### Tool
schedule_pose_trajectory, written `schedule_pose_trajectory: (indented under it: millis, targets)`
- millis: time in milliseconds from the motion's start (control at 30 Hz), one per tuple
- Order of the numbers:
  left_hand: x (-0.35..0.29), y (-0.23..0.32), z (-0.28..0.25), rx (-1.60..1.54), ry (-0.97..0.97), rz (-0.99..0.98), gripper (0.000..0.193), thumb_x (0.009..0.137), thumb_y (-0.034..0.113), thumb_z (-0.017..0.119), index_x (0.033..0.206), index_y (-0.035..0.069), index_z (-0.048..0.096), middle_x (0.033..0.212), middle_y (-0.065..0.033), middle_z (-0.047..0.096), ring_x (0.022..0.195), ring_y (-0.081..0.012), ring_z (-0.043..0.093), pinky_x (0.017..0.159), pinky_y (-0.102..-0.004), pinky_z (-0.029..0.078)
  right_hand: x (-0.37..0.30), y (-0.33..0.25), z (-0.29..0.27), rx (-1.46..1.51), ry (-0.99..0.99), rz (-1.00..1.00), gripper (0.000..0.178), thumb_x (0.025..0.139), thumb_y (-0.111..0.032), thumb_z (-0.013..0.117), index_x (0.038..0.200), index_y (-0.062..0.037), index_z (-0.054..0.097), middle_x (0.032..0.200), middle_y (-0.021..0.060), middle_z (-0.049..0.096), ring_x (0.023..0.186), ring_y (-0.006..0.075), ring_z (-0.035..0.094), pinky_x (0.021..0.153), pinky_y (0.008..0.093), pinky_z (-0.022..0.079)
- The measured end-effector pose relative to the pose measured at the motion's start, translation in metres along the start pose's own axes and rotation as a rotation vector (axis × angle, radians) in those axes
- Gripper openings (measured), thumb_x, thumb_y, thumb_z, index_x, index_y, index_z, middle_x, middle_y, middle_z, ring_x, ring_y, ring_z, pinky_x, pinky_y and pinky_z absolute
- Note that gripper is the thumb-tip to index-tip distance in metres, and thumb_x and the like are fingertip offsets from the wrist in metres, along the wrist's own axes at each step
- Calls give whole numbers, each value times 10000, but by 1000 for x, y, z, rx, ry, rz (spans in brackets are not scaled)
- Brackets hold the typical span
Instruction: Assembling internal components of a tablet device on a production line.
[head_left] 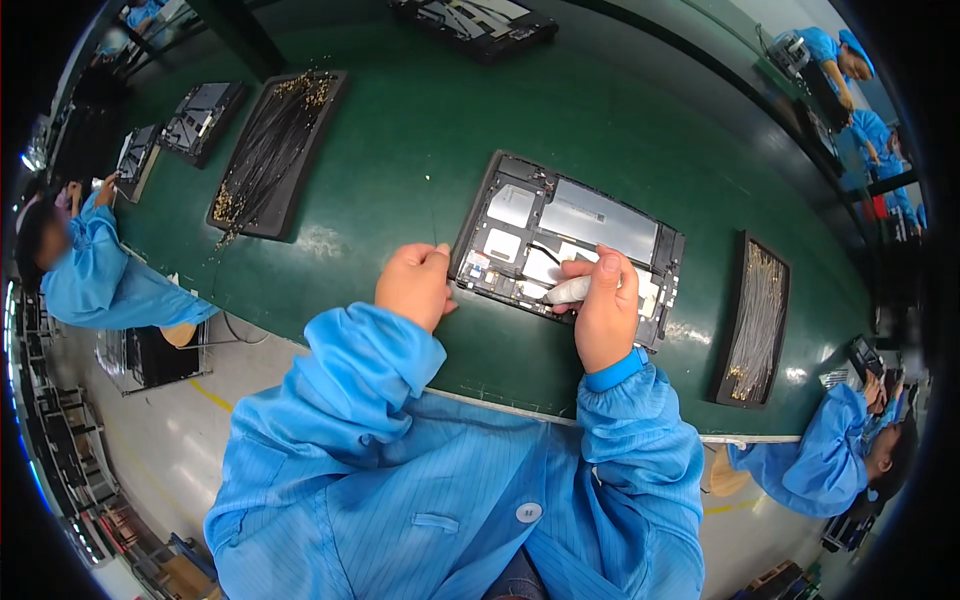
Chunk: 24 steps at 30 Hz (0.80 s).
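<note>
An opened tablet-like device [600,215] lies back-side up on the green belt, its dark frame, silver plates and circuit boards exposed. My left hand [415,285] grips the device's near left corner. My right hand [603,310] is shut on a small white tool [566,291], whose tip rests on the board at the device's near edge. Both my sleeves are blue.
A black tray of thin cables [272,150] lies to the left, another such tray [755,320] to the right. More opened devices [205,118] sit farther along the green table [400,150]. Other people in blue coats [100,280] work on both sides.
</note>
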<state>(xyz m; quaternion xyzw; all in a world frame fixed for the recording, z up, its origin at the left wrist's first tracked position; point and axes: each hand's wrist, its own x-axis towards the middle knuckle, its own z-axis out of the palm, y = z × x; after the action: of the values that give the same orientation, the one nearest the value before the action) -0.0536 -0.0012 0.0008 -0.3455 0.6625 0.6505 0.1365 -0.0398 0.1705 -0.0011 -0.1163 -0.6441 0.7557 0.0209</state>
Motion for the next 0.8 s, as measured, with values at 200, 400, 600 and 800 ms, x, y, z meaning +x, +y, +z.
schedule_pose_trajectory:
  millis: [200,400,600,800]
  targets:
    - [-41,-24,-19,232,-134,225,211,785,161,473,900,-16,466,687,-44,486,565,-94,470,475,-221,424,0,-4,-1,26,0,33,405,845,-319,371,1049,28,330,810,145,525,581,142,530,500,241,431]
    - [-53,-27,-11,258,-395,-103,248,779,151,481,961,-17,474,688,-39,482,562,-93,471,481,-215,430,4,-5,-1,31,-21,62,414,840,-324,385,1059,24,337,814,140,532,581,142,532,500,243,430]
    - [-27,-15,4,199,-495,-149,235,774,136,485,967,2,483,657,-20,472,537,-86,464,473,-204,432,20,-14,-1,-221,-242,255,405,797,-280,443,1093,-6,409,786,148,555,611,160,547,577,268,434]
    - [-22,-13,5,128,-500,-230,164,769,135,511,902,40,502,674,-3,474,517,-80,477,458,-207,442,39,-18,19,-1020,-535,-32,399,737,-309,471,1030,-40,499,928,155,548,857,290,522,750,322,405]
